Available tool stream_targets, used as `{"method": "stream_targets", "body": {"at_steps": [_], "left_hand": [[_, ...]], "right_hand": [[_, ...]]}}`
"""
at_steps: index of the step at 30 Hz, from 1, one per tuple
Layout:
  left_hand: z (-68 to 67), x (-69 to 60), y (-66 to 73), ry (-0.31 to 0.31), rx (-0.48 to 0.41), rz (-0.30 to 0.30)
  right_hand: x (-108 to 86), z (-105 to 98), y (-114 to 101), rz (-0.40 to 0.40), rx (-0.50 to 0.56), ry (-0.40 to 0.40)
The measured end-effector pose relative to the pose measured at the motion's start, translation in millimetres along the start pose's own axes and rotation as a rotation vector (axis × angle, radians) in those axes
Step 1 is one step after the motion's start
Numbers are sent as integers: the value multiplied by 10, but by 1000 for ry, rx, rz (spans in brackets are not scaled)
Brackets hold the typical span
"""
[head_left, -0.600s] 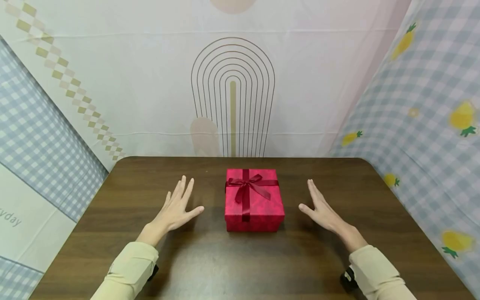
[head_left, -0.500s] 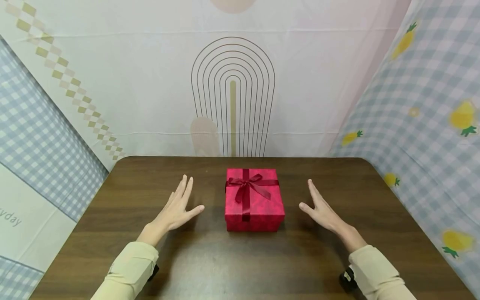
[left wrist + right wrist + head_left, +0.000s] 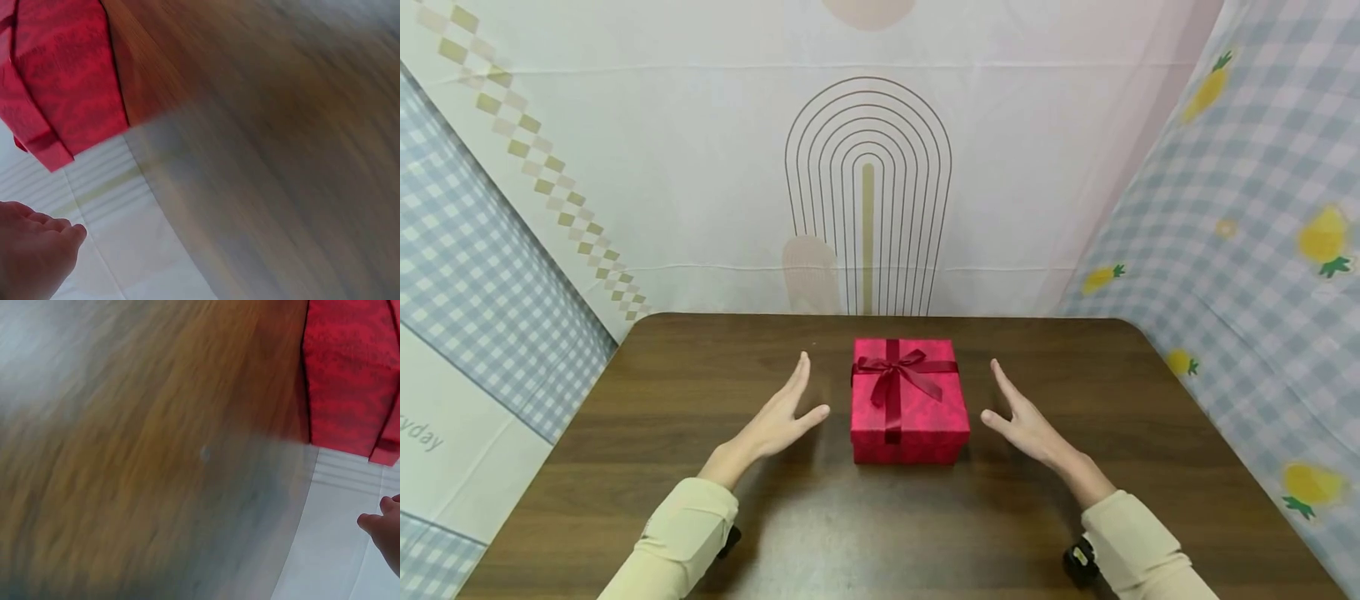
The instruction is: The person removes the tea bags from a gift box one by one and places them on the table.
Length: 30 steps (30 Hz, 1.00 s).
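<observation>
The box (image 3: 917, 418), resting on the table (image 3: 910, 525), was flanked by the left hand (image 3: 780, 423) and right hand (image 3: 1027, 427), both extended, empty and not touching it; its bow (image 3: 895, 367), it was judged, could be crushed by pressure applied too high.

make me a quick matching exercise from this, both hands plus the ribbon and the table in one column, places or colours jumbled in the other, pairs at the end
Column one
1. Left hand
2. Ribbon
3. Table
4. Right hand

Column two
A. brown, beneath the red box
B. to the right of the box, not touching it
C. to the left of the box, not touching it
D. dark red, tied in a bow on top of the box

Right pairs: 1-C, 2-D, 3-A, 4-B
</observation>
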State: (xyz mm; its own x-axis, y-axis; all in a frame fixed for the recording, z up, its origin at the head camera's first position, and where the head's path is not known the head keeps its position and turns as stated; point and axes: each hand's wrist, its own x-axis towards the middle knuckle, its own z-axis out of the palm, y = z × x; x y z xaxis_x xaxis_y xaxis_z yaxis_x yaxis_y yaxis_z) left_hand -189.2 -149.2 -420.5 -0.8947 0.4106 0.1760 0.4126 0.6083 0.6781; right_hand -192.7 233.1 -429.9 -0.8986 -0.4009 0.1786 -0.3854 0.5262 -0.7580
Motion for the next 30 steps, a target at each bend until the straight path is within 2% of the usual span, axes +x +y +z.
{"method": "stream_targets", "body": {"at_steps": [2,5,10,15,23,30], "left_hand": [[55,24,36,8,-10,44],[141,65,89,-10,-28,75],[249,139,156,-98,-42,38],[281,139,176,-133,-53,40],[322,90,211,-157,-89,50],[314,77,273,-144,-113,19]], "right_hand": [[22,43,-26,-7,-2,-17],[47,111,-70,-7,1,-46],[81,202,-133,-11,18,-70],[90,234,-156,-35,7,-79],[25,269,-130,-38,-29,-76],[35,287,-143,-52,-43,-65]]}}
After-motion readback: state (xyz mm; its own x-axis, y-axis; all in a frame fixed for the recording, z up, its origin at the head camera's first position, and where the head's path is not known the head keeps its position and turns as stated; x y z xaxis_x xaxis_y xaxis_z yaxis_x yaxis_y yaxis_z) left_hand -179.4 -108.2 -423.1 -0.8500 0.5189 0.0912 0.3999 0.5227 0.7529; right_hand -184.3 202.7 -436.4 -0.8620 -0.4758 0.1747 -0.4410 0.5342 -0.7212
